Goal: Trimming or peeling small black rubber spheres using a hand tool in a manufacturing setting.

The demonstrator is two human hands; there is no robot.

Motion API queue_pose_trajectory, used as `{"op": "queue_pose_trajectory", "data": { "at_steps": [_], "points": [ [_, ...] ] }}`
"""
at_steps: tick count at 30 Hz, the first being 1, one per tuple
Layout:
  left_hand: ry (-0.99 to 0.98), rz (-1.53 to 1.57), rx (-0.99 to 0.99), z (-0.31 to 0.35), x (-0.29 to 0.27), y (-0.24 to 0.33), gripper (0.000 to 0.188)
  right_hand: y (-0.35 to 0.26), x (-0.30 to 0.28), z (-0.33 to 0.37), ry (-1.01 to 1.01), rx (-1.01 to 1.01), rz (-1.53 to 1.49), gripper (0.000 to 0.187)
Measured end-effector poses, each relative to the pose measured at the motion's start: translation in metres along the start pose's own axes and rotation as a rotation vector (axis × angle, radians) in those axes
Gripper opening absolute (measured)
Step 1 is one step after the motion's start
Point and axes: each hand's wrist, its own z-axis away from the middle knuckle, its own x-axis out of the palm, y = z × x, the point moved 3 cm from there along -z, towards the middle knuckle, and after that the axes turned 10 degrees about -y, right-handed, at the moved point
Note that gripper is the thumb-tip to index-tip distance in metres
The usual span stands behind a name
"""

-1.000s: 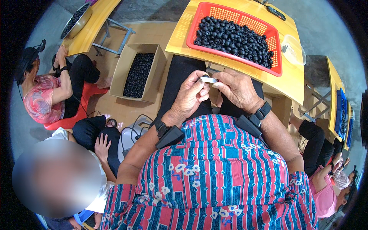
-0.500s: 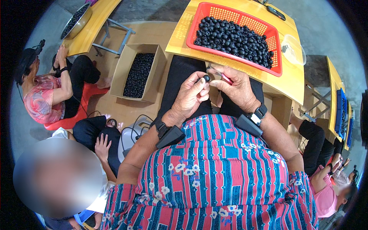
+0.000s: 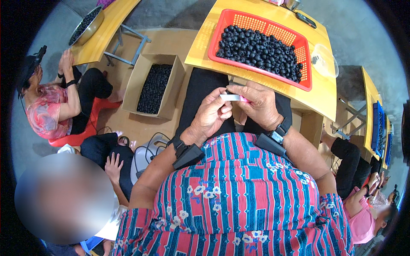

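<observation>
Above my lap, just off the table's near edge, both hands meet. My right hand (image 3: 261, 104) is closed around a small knife (image 3: 231, 97) with a pink handle and a flat, pale blade that points left. The fingers of my left hand (image 3: 212, 110) are pinched at the blade's tip. The small round black part they held half a second ago is now mostly hidden by the blade and fingers. Beyond the hands, a red plastic basket (image 3: 256, 73) holds many similar black parts (image 3: 258, 51), with holes showing in some.
The basket stands on a yellow table (image 3: 200, 48), beside a clear plastic tub (image 3: 324, 63) and a dark handheld device (image 3: 306, 19). A cardboard box (image 3: 128, 94) of black parts sits on the floor at left. Other people sit at both sides. Blue trays (image 3: 377, 128) lie far right.
The knife has swung round, so its pale blade now lies across my left fingertips, covering the black part. My right hand has turned and moved slightly left. The view has shifted a little.
</observation>
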Motion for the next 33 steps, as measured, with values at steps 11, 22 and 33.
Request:
{"op": "queue_pose_trajectory", "data": {
  "at_steps": [11, 22, 33],
  "points": [
    [0.020, 0.121, -0.040, 0.002, -0.003, -0.002, 0.010, 0.000, -0.003, -0.001, -0.021, -0.100, 0.030, 0.022],
    [0.019, 0.027, -0.057, 0.002, 0.000, 0.000, 0.016, 0.041, -0.057, -0.072, 0.087, 0.166, 0.080, 0.021],
    [-0.015, 0.073, -0.083, 0.006, 0.008, 0.006, 0.011, 0.055, -0.035, -0.106, -0.295, 0.341, 0.443, 0.025]
  ]
}}
